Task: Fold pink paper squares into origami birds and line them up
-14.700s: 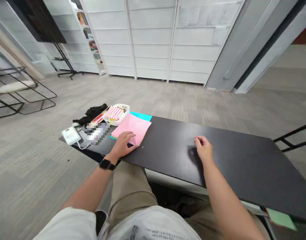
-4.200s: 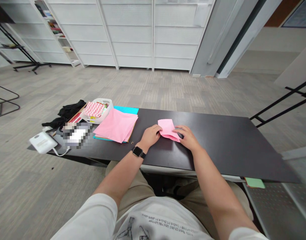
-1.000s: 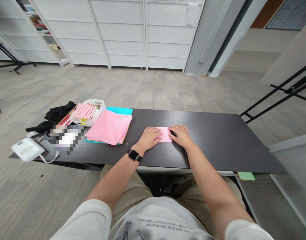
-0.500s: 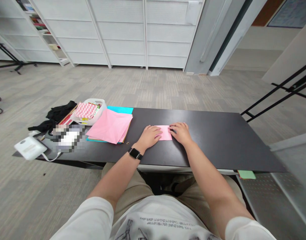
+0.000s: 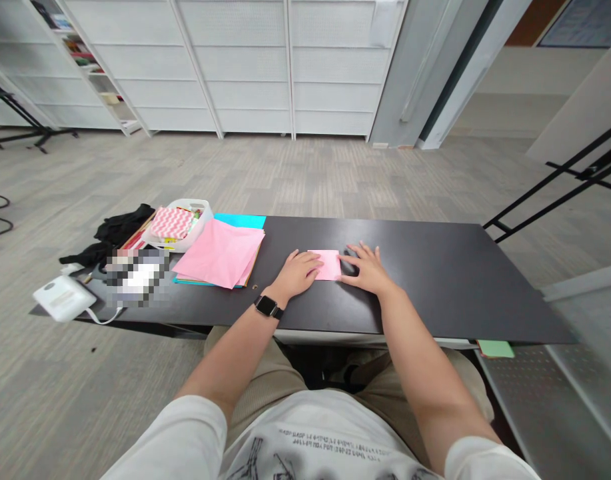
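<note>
A small pink sheet of paper [image 5: 329, 265] lies flat on the dark table [image 5: 435, 280] in front of me; whether it is folded I cannot tell. My left hand [image 5: 300, 272] rests palm down over its left part, fingers stretched out, holding it against the table. At the right edge of the paper is my right hand [image 5: 368, 270], its fingers spread and the thumb and index tips at that edge. A dark watch [image 5: 268, 307] is on my left wrist.
Left of my hands lies a stack of coloured paper [image 5: 220, 253], pink on top. Beyond it are a white basket [image 5: 205, 212] with a pink-white zigzag item, black cloth [image 5: 122, 223] and a white box-shaped device [image 5: 64, 298] with a cable. Green paper [image 5: 495, 349] sits below the right front edge.
My right hand has shifted slightly right, off the paper's face to its edge, and its fingers have spread wider. My left hand stays in place on the paper.
</note>
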Tool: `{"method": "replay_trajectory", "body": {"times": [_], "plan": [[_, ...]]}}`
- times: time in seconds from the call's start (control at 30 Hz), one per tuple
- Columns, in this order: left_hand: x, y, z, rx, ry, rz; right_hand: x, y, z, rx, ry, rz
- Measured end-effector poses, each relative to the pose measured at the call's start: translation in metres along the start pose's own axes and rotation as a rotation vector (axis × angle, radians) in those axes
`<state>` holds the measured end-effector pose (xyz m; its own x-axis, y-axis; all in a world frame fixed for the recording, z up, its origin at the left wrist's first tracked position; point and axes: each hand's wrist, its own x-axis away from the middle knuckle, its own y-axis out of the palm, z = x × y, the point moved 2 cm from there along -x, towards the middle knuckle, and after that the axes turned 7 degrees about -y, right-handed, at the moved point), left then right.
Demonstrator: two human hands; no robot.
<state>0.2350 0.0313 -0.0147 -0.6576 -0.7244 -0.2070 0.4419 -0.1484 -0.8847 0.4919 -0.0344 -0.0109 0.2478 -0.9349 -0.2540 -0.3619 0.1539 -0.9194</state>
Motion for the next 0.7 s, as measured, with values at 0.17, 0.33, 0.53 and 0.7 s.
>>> {"method": "replay_trajectory", "body": {"times": [0.17, 0.33, 0.53, 0.7], "plan": [[0.0, -0.007, 0.001, 0.05, 0.006, 0.039, -0.006, 0.001, -0.011, -0.077, -0.055, 0.097], [0.0, -0.018, -0.01, 0.04, -0.225, 0.308, -0.009, 0.01, -0.016, -0.069, -0.05, 0.068], [0.0, -0.014, -0.017, 0.034, -0.241, 0.272, -0.009, 0.013, -0.014, -0.062, -0.048, 0.072], [0.002, -0.021, -0.005, 0.162, -0.128, 0.227, -0.011, 0.014, -0.018, -0.059, -0.056, 0.067]]}}
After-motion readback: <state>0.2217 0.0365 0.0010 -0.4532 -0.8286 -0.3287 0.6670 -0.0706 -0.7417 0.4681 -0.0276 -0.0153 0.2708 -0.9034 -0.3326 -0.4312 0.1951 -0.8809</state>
